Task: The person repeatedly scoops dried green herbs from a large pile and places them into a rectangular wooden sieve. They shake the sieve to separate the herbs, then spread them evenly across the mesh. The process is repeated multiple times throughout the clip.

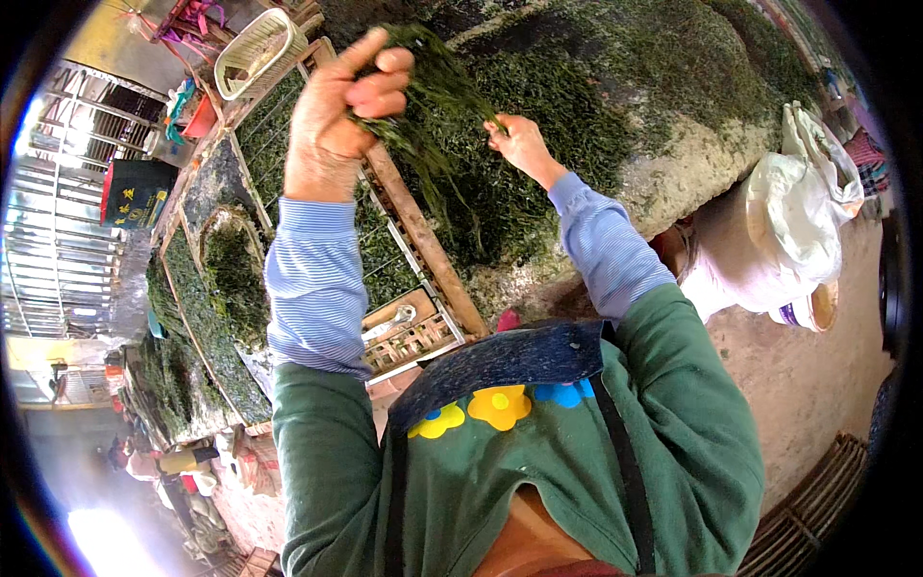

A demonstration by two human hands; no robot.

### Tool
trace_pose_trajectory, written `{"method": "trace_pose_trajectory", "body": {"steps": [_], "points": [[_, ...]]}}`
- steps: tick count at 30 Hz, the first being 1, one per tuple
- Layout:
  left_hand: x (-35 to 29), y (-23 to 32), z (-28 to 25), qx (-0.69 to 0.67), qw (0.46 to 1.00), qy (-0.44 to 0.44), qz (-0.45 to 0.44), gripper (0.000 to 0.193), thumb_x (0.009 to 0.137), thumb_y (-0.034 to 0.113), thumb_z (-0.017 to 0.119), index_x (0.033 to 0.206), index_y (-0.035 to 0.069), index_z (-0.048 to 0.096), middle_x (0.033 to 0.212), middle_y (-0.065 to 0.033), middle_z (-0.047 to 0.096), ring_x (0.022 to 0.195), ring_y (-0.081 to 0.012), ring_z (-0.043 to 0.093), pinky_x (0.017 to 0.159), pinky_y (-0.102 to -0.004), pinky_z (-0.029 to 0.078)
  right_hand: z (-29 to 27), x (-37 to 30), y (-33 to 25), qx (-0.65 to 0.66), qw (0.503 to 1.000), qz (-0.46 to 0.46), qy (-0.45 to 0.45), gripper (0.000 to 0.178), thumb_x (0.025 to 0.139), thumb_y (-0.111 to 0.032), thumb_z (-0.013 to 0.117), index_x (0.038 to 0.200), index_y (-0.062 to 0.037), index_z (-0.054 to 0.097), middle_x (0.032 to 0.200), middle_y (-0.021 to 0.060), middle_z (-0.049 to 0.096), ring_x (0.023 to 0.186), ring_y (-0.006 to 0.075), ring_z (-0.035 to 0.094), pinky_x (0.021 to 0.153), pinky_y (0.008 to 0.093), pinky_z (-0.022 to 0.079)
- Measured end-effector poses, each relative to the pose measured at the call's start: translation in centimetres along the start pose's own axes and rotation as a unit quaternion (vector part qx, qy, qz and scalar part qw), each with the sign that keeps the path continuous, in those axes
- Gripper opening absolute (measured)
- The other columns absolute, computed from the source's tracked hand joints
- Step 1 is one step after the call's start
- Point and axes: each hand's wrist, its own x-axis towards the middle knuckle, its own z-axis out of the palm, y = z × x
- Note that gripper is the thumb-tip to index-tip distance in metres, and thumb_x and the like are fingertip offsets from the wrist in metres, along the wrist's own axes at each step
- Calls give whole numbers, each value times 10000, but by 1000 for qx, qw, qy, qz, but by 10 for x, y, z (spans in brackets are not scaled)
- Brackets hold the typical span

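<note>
My left hand [336, 106] is raised at the upper middle, slightly blurred, its fingers curled round a clump of dark green stringy plant strands [423, 87]. To its right, my right hand [522, 146] is closed, with its fingertips pinching the end of some strands. The strands hang between the two hands, over a thick heap of the same green material [567, 106] spread below. I cannot make out whether these are tea leaves or another plant. Striped blue cuffs cover both of my wrists.
A wooden frame bar [423, 236] runs beside the heap. Near me, a slatted compartment [418, 341] holds a small metal tool [389, 322]. A pale basket [260, 53] stands at the far left. White sacks [769, 226] stand at right, and slatted bamboo [812, 510] lies at lower right.
</note>
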Motion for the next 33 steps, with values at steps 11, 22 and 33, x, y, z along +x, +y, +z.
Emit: {"method": "trace_pose_trajectory", "body": {"steps": [11,22,33], "points": [[-26,-19,-8,11,992,87,95,224,970,222,444,1011,20,355,842,-169,542,407,-30,336,316,-166,336,-98,-38,-126,-100,987,-93,-83,481,798,-102,621,1267,-103,514,664,100,619,467,175,552,462,346,482],[-41,-30,-19,46,980,126,144,229,967,169,429,1086,-25,455,831,-146,593,467,-83,413,405,-179,397,-21,-101,-118,91,958,-43,-269,159,810,-124,591,912,-20,529,613,179,544,556,360,554,508,423,446],[-41,-113,-17,9,985,156,75,293,943,325,489,1086,69,506,698,-30,505,545,-124,454,660,-376,467,-68,-15,-130,284,932,-107,-197,809,771,-521,651,1421,-194,295,1227,104,551,1061,204,545,898,402,464]]}}
